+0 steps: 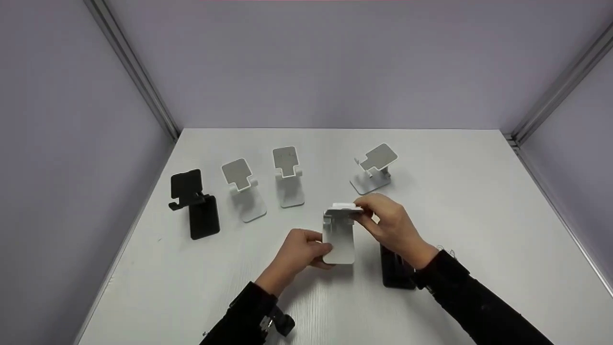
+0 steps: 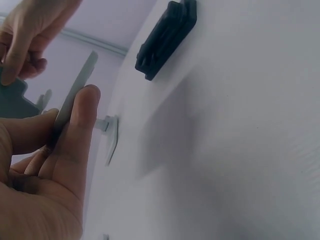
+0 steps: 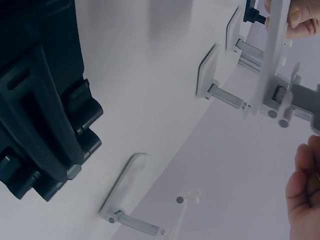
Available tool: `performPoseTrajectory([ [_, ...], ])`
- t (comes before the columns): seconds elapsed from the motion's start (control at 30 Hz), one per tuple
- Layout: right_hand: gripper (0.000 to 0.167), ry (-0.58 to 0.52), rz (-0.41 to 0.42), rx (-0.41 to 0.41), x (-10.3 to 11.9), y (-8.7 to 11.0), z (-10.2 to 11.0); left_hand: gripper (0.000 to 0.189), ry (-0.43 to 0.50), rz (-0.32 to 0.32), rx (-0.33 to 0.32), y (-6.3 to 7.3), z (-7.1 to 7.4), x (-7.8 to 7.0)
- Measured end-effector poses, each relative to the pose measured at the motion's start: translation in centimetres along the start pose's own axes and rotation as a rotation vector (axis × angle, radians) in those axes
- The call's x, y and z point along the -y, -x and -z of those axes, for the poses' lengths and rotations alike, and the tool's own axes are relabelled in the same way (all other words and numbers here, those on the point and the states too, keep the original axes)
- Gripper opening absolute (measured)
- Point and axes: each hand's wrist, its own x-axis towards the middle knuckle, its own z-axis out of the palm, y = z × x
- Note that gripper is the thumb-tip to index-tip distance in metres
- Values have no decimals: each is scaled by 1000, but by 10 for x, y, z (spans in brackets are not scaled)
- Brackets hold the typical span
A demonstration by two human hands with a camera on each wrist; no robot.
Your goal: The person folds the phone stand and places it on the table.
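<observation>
Holding a white stand [image 1: 340, 248] by its base in the left grip [image 1: 300, 250], pinching its top with the right grip [image 1: 389, 224]; aloft over the bench [image 1: 479, 211], near a folded black stand [image 1: 395, 274].

A white table [image 1: 143, 297] with pale purple walls [image 1: 316, 62] on three sides.
On the left is a black stand [image 1: 204, 218]. Beside it, a white stand [image 1: 236, 172] and a second white stand [image 1: 286, 159] sit close together. A third white stand [image 1: 379, 156] is farther right, turned at a slant. A folded black stand [image 1: 392, 270] lies near the front. Gray metal strips [image 1: 139, 72] run up the corners.
</observation>
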Motion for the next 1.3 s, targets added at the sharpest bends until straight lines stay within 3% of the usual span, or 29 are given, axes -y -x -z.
performPoseTrajectory([
  [0.27, 24, 61, 99, -56, 8, -7, 4, 10, 6, 6, -12, -1, 0, 0],
  [0.4, 23, 66, 129, -56, 8, -7, 5, 21, 22, 28, -30, 0, -1, -1],
  [0.53, 19, 90, 181, -28, 9, -3, 2, 12, 68, 28, -41, 1, 0, -5],
  [0.7, 9, 151, 270, 26, 13, 1, -3, 29, 139, 21, -35, 0, 3, -10],
  [0.97, 3, 168, 308, 13, 16, 3, -6, 27, 140, 24, -32, 1, 7, -11],
  [1.3, 9, 204, 327, 30, 20, 5, -5, 29, 174, 21, -19, 3, 9, -14],
])
